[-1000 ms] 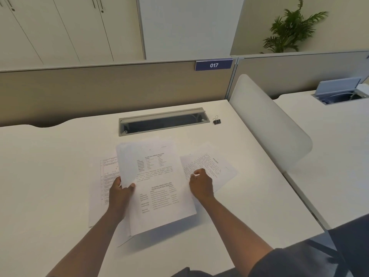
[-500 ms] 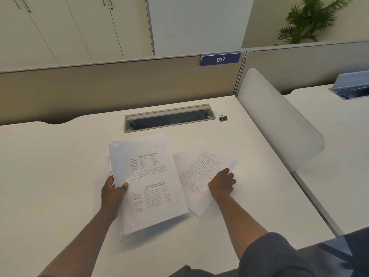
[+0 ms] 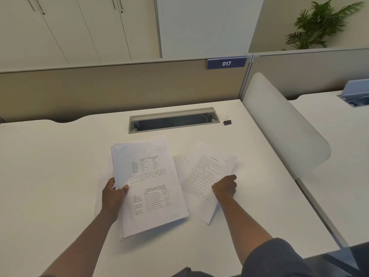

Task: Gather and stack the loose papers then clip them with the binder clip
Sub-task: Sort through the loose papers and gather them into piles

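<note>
The right hand (image 3: pixel 224 188) is now pinching the loose sheets (image 3: pixel 205 174), having slid rightward; the left hand (image 3: pixel 113 195) is still gripping the stack (image 3: pixel 151 188), leaving the far binder clip (image 3: pixel 227 121) untouched.

A printed paper stack (image 3: pixel 151 186) lies beside loose tilted sheets (image 3: pixel 203 176); the black binder clip (image 3: pixel 227 122) sits well apart.

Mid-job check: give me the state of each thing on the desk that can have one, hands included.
left hand: grips the paper stack's left edge
paper stack: gathered, held tilted above the desk
right hand: holds the loose sheets
loose sheets: apart from the stack, partly lifted
binder clip: unused, standing on the desk
cable tray: lid open
</note>
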The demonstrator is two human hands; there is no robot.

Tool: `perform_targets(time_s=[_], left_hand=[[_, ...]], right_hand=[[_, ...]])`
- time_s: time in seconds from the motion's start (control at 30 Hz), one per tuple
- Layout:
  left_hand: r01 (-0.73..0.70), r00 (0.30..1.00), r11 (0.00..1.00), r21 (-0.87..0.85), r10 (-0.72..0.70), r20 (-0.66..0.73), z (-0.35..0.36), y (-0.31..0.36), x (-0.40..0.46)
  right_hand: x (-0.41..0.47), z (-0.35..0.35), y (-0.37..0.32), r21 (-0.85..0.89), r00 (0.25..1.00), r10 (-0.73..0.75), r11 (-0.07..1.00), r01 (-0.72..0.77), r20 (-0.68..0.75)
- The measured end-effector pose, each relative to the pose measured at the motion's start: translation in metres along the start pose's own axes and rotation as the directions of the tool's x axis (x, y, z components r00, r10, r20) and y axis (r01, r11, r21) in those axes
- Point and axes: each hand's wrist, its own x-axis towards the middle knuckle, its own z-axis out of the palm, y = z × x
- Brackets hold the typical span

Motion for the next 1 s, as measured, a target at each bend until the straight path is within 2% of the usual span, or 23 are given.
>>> perform_targets(time_s=[0.23,0.4,0.5,0.67,0.87,1.0], left_hand=[[0.002,1.000,1.000,-0.012,-0.002,-0.005,-0.005,-0.001,0.001],[0.009,1.000,1.000,-0.021,-0.009,0.005,-0.005,0.000,0.000],[0.024,1.000,0.999,-0.036,-0.023,0.013,-0.003,-0.001,0.001],[0.033,0.998,0.997,-0.066,-0.030,0.048,0.003,0.004,-0.002],[0.058,0.993,0.989,-0.133,-0.043,0.111,0.014,0.012,-0.006],[0.058,0.992,0.974,-0.219,-0.032,0.122,0.017,0.014,-0.008]], right_hand=[[0.005,-0.043,0.000,0.047,0.967,-0.200,0.977,0.210,-0.155],[0.019,-0.076,-0.016,0.163,0.933,-0.321,0.924,0.346,-0.163],[0.025,-0.084,-0.025,0.212,0.916,-0.389,0.891,0.402,-0.101],[0.008,-0.073,-0.045,0.241,0.863,-0.498,0.850,0.468,0.080],[-0.036,-0.020,-0.053,0.209,0.811,-0.517,0.855,0.475,0.275],[-0.063,0.003,-0.059,0.209,0.790,-0.515,0.857,0.471,0.333]])
